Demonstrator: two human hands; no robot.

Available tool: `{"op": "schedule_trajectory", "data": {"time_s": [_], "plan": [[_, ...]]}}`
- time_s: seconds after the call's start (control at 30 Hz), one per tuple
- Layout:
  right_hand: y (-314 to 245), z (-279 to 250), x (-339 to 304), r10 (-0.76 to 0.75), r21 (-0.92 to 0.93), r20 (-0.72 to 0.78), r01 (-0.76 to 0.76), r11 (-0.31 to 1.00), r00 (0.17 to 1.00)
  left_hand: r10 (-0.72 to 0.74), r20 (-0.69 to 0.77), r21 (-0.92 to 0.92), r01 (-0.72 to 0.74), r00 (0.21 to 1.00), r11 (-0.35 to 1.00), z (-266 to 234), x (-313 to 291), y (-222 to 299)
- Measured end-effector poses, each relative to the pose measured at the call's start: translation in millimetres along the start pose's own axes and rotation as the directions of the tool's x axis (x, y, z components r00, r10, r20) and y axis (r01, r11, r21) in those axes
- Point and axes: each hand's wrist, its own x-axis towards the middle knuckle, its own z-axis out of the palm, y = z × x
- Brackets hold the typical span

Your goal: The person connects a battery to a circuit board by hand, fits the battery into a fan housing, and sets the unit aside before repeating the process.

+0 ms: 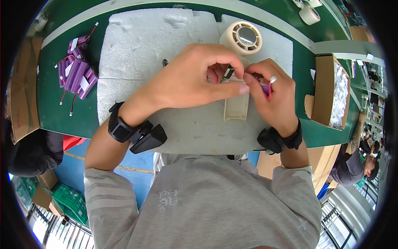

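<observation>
In front of me lies a cream handheld fan, its round head (241, 38) at the far end and its open handle shell (236, 108) pointing toward me. My left hand (199, 79) curls over the shell with thumb and index finger drawn together; what they pinch is hidden. A small dark circuit board (226, 74) shows in the gap between those fingers. My right hand (273, 93) is closed on a purple battery pack (265, 88), mostly covered by the fingers. Its red wire and white connector (273, 79) stick up above the hand. The two hands' fingertips nearly meet.
White foam sheets (132, 45) cover the middle of the green table (52, 99). Several purple battery packs (76, 74) with red wires are heaped at left. At right stands a cardboard box (324, 93) of white pieces. Tape rolls (309, 15) sit far right. Another person (352, 168) is beyond.
</observation>
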Motion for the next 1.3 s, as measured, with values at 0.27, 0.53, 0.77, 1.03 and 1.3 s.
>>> {"op": "schedule_trajectory", "data": {"time_s": [0.27,0.53,0.77,1.03,1.3], "plan": [[2,10,-1,-0.318,-0.253,-0.067,0.292,0.922,0.946,0.255,-0.068,0.096,-0.248,0.965,0.964,8,2,-4],[-9,11,-8,-0.194,-0.309,-0.031,0.175,0.935,0.981,0.333,0.005,0.189,-0.328,0.943,0.926,0,3,-7],[-8,11,-6,-0.222,-0.27,-0.055,0.2,0.942,0.973,0.434,-0.025,0.197,-0.422,0.9,0.885,2,6,-9],[-8,-16,-5,0.097,0.148,0.168,-0.122,0.981,0.981,-0.06,-0.15,-0.311,0.01,0.987,0.95,8,3,-5],[-1,-15,2,0.162,0.583,0.246,-0.28,0.763,0.956,-0.107,-0.062,-0.236,0.089,0.992,0.968,1,2,-3]]}}
